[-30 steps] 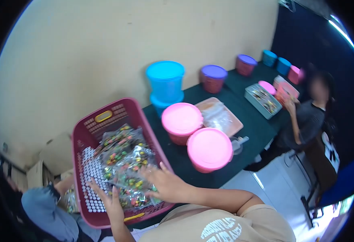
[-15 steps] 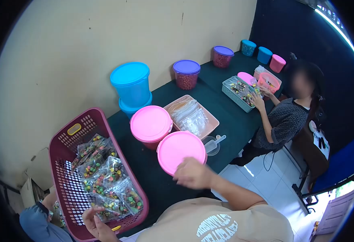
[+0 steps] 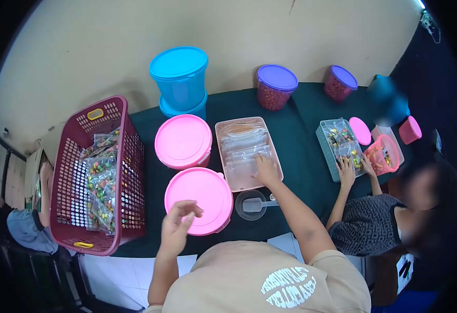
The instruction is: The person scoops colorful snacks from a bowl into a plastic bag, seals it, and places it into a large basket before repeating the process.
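My right hand [image 3: 266, 170] reaches into a shallow pale pink tray [image 3: 221, 136], fingers spread on the clear plastic bags [image 3: 242, 152] stacked in it. Whether the fingertips grip a bag I cannot make out. My left hand [image 3: 177, 225] hovers over the near edge of a pink-lidded tub [image 3: 199, 194], fingers loosely bent, thumb apart, nothing between them. Behind that tub stands a second pink-lidded tub [image 3: 183, 141]. A clear scoop [image 3: 256, 204] rests on a round clear container beside the tray.
To the left, a maroon basket [image 3: 133, 182] holds several filled bags of colourful pieces [image 3: 101, 180]. Blue tubs [image 3: 179, 78] and purple-lidded tubs [image 3: 277, 87] line the wall. On the right, a co-worker's hands [image 3: 346, 169] touch filled bags in a grey-green basket [image 3: 326, 148]. Another person sits far left.
My view has turned to the right. My right hand has gone from the near pink lid to the bags in the tray. My left hand has moved from the maroon basket to the near tub.
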`<state>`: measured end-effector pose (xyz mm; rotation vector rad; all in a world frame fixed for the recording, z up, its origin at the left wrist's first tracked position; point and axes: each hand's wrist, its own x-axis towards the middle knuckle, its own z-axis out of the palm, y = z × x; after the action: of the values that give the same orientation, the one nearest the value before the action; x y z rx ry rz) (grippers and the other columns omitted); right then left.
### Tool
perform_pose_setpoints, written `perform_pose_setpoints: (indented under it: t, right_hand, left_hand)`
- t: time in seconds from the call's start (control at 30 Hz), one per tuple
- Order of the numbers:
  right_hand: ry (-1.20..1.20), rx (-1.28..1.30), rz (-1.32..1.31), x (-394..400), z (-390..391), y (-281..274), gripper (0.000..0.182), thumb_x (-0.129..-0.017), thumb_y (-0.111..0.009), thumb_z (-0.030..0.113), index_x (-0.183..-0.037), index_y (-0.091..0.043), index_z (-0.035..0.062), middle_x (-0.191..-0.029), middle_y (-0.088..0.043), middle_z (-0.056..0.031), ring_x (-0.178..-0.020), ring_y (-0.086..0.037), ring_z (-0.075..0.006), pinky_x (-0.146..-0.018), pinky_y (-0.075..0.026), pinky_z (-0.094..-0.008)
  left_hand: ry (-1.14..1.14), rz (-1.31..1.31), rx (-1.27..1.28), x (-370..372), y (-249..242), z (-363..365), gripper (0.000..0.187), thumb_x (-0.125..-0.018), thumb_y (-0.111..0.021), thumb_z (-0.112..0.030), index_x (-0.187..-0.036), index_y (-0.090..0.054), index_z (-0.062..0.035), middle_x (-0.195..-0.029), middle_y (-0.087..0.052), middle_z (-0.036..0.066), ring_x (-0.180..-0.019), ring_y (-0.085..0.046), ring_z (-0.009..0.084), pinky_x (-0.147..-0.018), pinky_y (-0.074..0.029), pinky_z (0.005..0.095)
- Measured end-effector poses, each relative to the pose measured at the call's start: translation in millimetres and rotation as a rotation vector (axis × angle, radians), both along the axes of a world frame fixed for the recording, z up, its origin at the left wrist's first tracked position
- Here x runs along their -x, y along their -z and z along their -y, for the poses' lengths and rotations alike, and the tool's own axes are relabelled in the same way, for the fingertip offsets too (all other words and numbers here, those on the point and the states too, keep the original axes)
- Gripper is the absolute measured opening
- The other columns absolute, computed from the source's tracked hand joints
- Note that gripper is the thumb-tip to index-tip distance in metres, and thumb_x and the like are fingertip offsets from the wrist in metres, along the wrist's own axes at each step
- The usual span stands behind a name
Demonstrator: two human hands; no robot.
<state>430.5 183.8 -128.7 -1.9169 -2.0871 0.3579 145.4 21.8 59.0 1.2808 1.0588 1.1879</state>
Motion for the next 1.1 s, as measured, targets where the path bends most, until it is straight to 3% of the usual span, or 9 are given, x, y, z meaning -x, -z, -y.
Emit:
perform_pose_setpoints:
  t: [0.4,0.47,0.53,0.6,0.7,0.77,0.93,1.0,1.1]
  right_hand:
    - [-0.11,-0.127,-0.102,-39.0,-4.6,-40.4,0.013,-0.079,-0.068,0.017,-0.083,-0.062,0.0072,-0.086,-0.066,-0.0081,-0.087,-0.062,-0.0244,-0.076,-0.042,-0.039]
    - [0.053,0.15,-0.75,-41.7,14.1,-65.0,0.008,-0.084,-0.063,0.011,-0.083,-0.059,0.005,-0.087,-0.068,-0.0099,-0.079,-0.065,-0.0211,-0.071,-0.046,-0.0336]
    - [-0.032,0.166,-1.119,-38.0,49.1,-105.2,0.011,-0.087,-0.061,0.008,-0.085,-0.054,0.0002,-0.085,-0.068,-0.0112,-0.076,-0.064,-0.014,-0.069,-0.048,-0.0272]
    - [-0.067,0.117,-1.192,-30.5,86.4,-134.1,0.014,-0.085,-0.065,0.009,-0.085,-0.055,-0.0012,-0.088,-0.067,-0.0119,-0.079,-0.062,-0.0138,-0.073,-0.047,-0.0268]
    - [-0.468,-0.267,-0.848,-11.9,120.4,-164.6,0.01,-0.077,-0.071,0.008,-0.079,-0.063,0.0028,-0.11,-0.062,-0.0147,-0.1,-0.06,-0.0315,-0.086,-0.048,-0.0364]
    - [-0.747,-0.347,-0.68,-1.1,128.8,-175.3,0.012,-0.077,-0.069,0.009,-0.087,-0.064,0.0035,-0.125,-0.055,-0.0137,-0.113,-0.054,-0.0334,-0.094,-0.044,-0.043]
    - [-0.891,-0.205,-0.649,-5.9,139.4,-184.3,0.018,-0.08,-0.067,0.012,-0.095,-0.063,0.004,-0.128,-0.053,-0.0128,-0.12,-0.049,-0.0329,-0.101,-0.038,-0.046]
    - [-0.743,0.028,-0.886,-17.8,141.8,-186.2,0.023,-0.081,-0.067,0.017,-0.098,-0.063,0.003,-0.127,-0.054,-0.0121,-0.119,-0.049,-0.0317,-0.101,-0.037,-0.043]
    - [-0.569,0.102,-1.135,-23.8,142.2,-183.1,0.033,-0.084,-0.066,0.028,-0.102,-0.063,0.0003,-0.118,-0.056,-0.0135,-0.109,-0.056,-0.0286,-0.097,-0.042,-0.0381]
  left_hand:
    - [-0.115,-0.19,0.199,-30.2,25.6,28.3,0.031,-0.09,-0.057,-0.012,-0.118,-0.053,0.0004,-0.102,-0.063,0.011,-0.098,-0.06,0.0188,-0.089,-0.046,0.0335]
    - [-0.137,-0.199,0.182,-44.7,19.4,18.7,0.032,-0.09,-0.058,-0.012,-0.119,-0.053,0.0002,-0.104,-0.063,0.011,-0.099,-0.06,0.0198,-0.09,-0.045,0.0343]
    - [-0.118,-0.469,0.036,-62.3,2.6,6.9,0.052,-0.085,-0.065,-0.016,-0.131,-0.044,-0.0017,-0.122,-0.055,0.016,-0.113,-0.054,0.0254,-0.096,-0.043,0.0379]
    - [-0.122,-0.351,0.044,-78.3,-1.6,-1.0,0.068,-0.081,-0.069,-0.017,-0.138,-0.033,-0.0047,-0.133,-0.044,0.016,-0.12,-0.048,0.0277,-0.099,-0.04,0.0408]
    - [-0.059,-0.218,0.035,-96.8,-4.4,-12.7,0.099,-0.073,-0.077,-0.02,-0.147,-0.013,-0.0086,-0.147,-0.027,0.018,-0.13,-0.038,0.032,-0.104,-0.035,0.046]
    - [0.053,-0.019,0.031,-106.1,9.4,-17.3,0.119,-0.065,-0.084,-0.024,-0.148,0.0,-0.0101,-0.147,-0.024,0.02,-0.132,-0.034,0.0352,-0.104,-0.033,0.0493]
    - [-0.073,-0.178,-0.214,-113.1,10.9,-16.8,0.115,-0.064,-0.084,-0.023,-0.146,-0.004,-0.0103,-0.134,-0.036,0.022,-0.127,-0.038,0.0347,-0.101,-0.036,0.0467]
    - [-0.19,-0.625,-0.443,-109.2,3.8,-12.7,0.113,-0.064,-0.084,-0.023,-0.146,-0.006,-0.0118,-0.13,-0.038,0.022,-0.121,-0.042,0.0362,-0.098,-0.037,0.0462]
    - [-0.271,-0.863,-0.588,-106.2,-16.7,-10.0,0.094,-0.059,-0.082,-0.019,-0.139,-0.033,-0.0118,-0.121,-0.048,0.014,-0.118,-0.045,0.0329,-0.102,-0.03,0.0532]
